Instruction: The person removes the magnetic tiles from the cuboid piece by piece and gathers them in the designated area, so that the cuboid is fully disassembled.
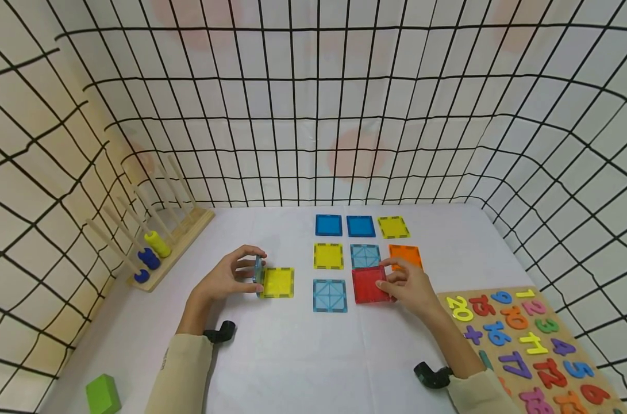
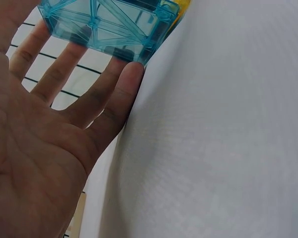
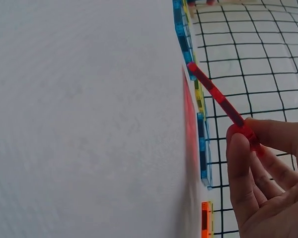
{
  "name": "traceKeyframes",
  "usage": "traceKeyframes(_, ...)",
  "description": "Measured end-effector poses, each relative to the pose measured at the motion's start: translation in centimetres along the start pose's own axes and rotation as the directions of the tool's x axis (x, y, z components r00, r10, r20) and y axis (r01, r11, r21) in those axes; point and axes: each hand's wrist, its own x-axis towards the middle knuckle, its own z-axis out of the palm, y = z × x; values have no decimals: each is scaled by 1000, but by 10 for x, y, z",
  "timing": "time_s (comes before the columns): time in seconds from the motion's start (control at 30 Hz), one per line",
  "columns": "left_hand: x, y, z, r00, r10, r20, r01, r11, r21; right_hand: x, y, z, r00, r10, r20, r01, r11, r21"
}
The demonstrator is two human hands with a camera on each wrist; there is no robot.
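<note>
My left hand [image 1: 229,275] grips a light-blue translucent magnetic tile [image 2: 104,25] by its edges, thumb at one side and fingers at the other. That tile stands on edge along the left side of a flat yellow tile [image 1: 279,283]. In the right hand [image 1: 408,286] a red tile [image 1: 370,285] is pinched at its right edge between thumb and fingers. It tilts over the cloth in the right wrist view, its left edge lower right by the row of tiles. A light-blue tile [image 1: 330,295] lies just left of it, and an orange tile [image 1: 406,253] behind it is partly covered by the fingers.
Further back lie blue tiles [image 1: 329,225], yellow tiles [image 1: 328,256] and another light-blue tile [image 1: 365,255]. A wooden peg stand [image 1: 189,233] with beads is at left, a green block [image 1: 103,394] at front left. A number board [image 1: 504,356] lies at right. Gridded cloth walls [image 1: 303,138] surround the table.
</note>
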Motion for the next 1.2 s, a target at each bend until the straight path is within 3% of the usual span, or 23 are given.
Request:
traceKeyframes(0.17, 0, 0, 0, 1000, 9, 0, -9, 1000, 2, 0, 5, 1, 999, 41, 13, -41, 999, -30)
traceKeyframes(0.57, 0, -1, 0, 1000, 8, -5, -8, 1000, 4, -4, 12, 5, 999, 51, 1, -50, 984, -172)
traceKeyframes(1.2, 0, -1, 0, 1000, 24, 1, -24, 1000, -4, -8, 7, 14, 999, 18, -29, -26, 959, -281)
